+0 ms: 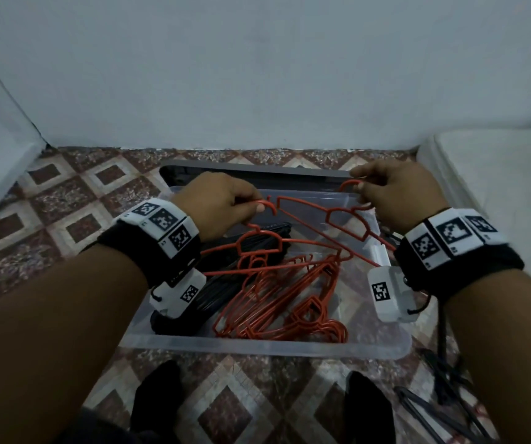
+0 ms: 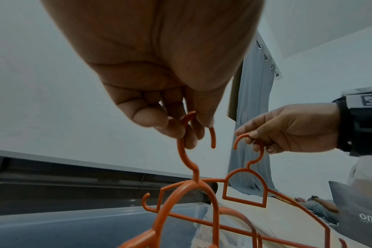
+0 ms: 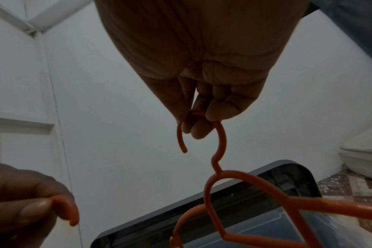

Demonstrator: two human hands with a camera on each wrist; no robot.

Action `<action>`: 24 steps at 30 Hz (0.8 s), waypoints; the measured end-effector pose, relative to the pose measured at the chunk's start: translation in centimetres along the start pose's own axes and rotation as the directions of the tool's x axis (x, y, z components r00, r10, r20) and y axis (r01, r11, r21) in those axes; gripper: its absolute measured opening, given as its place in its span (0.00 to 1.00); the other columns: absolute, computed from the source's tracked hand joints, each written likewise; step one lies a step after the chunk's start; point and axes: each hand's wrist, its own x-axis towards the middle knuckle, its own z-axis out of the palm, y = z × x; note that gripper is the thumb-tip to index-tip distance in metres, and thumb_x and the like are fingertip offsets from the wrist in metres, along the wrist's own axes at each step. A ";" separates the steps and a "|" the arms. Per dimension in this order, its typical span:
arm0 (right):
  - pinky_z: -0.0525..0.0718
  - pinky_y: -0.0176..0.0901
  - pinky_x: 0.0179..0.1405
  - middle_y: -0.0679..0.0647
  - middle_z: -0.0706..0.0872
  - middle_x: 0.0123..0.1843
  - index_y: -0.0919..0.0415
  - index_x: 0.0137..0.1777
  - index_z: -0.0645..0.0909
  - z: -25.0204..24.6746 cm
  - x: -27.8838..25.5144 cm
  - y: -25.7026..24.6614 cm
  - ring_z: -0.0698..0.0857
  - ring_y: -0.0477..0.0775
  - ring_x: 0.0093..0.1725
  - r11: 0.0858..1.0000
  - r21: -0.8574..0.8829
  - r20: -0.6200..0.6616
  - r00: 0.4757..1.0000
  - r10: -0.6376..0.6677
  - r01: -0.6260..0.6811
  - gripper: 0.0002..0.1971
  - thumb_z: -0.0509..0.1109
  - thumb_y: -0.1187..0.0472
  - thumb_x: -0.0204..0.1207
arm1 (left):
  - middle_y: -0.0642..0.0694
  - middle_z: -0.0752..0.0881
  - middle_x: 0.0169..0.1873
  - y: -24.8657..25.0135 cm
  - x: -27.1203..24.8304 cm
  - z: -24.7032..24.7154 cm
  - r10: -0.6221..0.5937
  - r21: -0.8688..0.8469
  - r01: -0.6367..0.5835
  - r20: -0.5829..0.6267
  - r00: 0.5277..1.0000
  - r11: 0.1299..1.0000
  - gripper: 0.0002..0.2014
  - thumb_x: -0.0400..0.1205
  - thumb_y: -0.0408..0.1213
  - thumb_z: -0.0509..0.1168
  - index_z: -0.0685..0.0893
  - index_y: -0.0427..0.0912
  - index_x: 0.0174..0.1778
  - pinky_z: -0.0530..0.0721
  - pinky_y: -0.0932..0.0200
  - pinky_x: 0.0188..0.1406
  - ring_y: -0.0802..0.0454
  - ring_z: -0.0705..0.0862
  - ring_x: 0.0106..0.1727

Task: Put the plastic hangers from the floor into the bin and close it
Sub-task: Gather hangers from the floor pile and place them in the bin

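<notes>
A clear plastic bin (image 1: 257, 345) stands open on the tiled floor. Inside lie a pile of orange hangers (image 1: 277, 302) and a bundle of black hangers (image 1: 216, 293). Above the bin's left side, my left hand (image 1: 257, 203) (image 2: 187, 124) pinches the hook of an orange hanger (image 2: 187, 161). Over the far right corner, my right hand (image 1: 358, 185) (image 3: 198, 117) pinches the hook of a second orange hanger (image 1: 349, 183) (image 3: 222, 139). The two held hangers cross each other just above the pile. The bin's grey lid (image 1: 251, 171) lies behind the bin, by the wall.
Several black hangers (image 1: 443, 402) lie on the floor at the lower right. A white cushion (image 1: 498, 174) sits at the right, and a white wall runs close behind the lid. My feet in black socks (image 1: 158, 398) stand just before the bin.
</notes>
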 end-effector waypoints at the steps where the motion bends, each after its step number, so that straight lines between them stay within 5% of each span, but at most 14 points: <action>1: 0.77 0.28 0.26 0.47 0.89 0.41 0.49 0.56 0.88 0.1 0.0 0.0 0.83 0.38 0.31 1.000 -0.016 -0.017 1.000 -0.001 0.001 0.10 0.71 0.60 0.79 | 0.59 0.87 0.35 -0.1 0.0 0.0 -0.004 0.006 0.004 -0.008 1.000 1.000 0.10 0.85 0.50 0.62 0.88 0.57 0.54 0.71 0.69 0.30 0.66 0.82 0.34; 4: 0.77 0.29 0.30 0.45 0.88 0.41 0.49 0.55 0.87 0.6 0.1 0.0 0.85 0.39 0.34 0.999 -0.051 -0.024 1.000 0.011 -0.013 0.10 0.69 0.62 0.79 | 0.58 0.86 0.34 -0.3 0.0 0.1 -0.040 0.033 0.041 -0.031 0.999 0.999 0.12 0.87 0.48 0.60 0.87 0.53 0.59 0.70 0.71 0.30 0.66 0.81 0.33; 8: 0.85 0.43 0.49 0.54 0.90 0.50 0.51 0.57 0.87 1.4 0.0 -0.7 0.88 0.53 0.46 0.992 -0.113 0.045 0.997 0.059 -0.054 0.13 0.65 0.64 0.79 | 0.55 0.88 0.29 0.3 -0.1 0.5 -0.070 -0.061 0.068 -0.039 0.997 0.996 0.11 0.86 0.43 0.61 0.84 0.55 0.61 0.76 0.69 0.29 0.64 0.84 0.30; 12: 0.86 0.41 0.41 0.57 0.91 0.49 0.54 0.61 0.85 2.2 -0.4 -2.1 0.89 0.54 0.42 0.996 -0.059 0.198 0.978 0.071 -0.060 0.11 0.68 0.62 0.81 | 0.53 0.87 0.27 2.1 0.0 1.4 -0.086 -0.092 0.079 -0.078 0.993 0.993 0.08 0.83 0.41 0.63 0.84 0.53 0.54 0.85 0.59 0.35 0.62 0.84 0.27; 15: 0.87 0.40 0.29 0.57 0.90 0.40 0.56 0.51 0.84 2.9 -1.3 -3.3 0.90 0.50 0.31 0.974 0.146 0.327 0.938 0.116 -0.171 0.03 0.70 0.59 0.81 | 0.49 0.90 0.30 3.9 0.2 2.7 -0.139 -0.439 0.142 0.040 0.989 0.887 0.03 0.83 0.36 0.64 0.82 0.47 0.50 0.91 0.52 0.32 0.54 0.89 0.28; 17: 0.88 0.45 0.36 0.58 0.89 0.40 0.57 0.46 0.84 3.4 -1.5 -3.9 0.90 0.54 0.36 0.929 0.255 0.419 0.897 0.143 -0.268 0.09 0.70 0.52 0.81 | 0.46 0.91 0.33 4.8 0.4 3.2 -0.121 -0.563 0.159 0.104 0.987 0.811 0.04 0.84 0.34 0.65 0.78 0.46 0.53 0.90 0.50 0.34 0.50 0.90 0.31; 19: 0.88 0.54 0.45 0.60 0.89 0.41 0.57 0.48 0.86 3.8 -1.7 -4.2 0.90 0.59 0.41 0.874 0.321 0.481 0.858 0.183 -0.366 0.14 0.71 0.46 0.79 | 0.50 0.91 0.33 5.1 0.5 3.5 -0.060 -0.514 0.109 0.111 0.992 0.851 0.08 0.82 0.37 0.65 0.75 0.49 0.55 0.88 0.49 0.36 0.50 0.89 0.32; 21: 0.88 0.52 0.39 0.61 0.90 0.41 0.57 0.48 0.88 3.9 -1.8 -4.4 0.89 0.58 0.38 0.817 0.397 0.501 0.844 0.190 -0.419 0.12 0.73 0.48 0.77 | 0.49 0.90 0.34 5.4 0.4 3.6 -0.033 -0.493 0.088 0.120 0.992 0.866 0.12 0.79 0.38 0.65 0.73 0.51 0.56 0.87 0.44 0.42 0.48 0.89 0.36; 24: 0.73 0.40 0.26 0.57 0.89 0.34 0.51 0.42 0.90 3.5 -2.1 -4.2 0.85 0.54 0.30 0.827 0.396 0.549 0.825 0.136 -0.400 0.07 0.73 0.63 0.76 | 0.40 0.91 0.38 5.6 0.2 3.3 -0.105 -0.775 0.184 0.151 0.983 0.604 0.13 0.78 0.29 0.65 0.74 0.46 0.55 0.89 0.40 0.49 0.38 0.91 0.44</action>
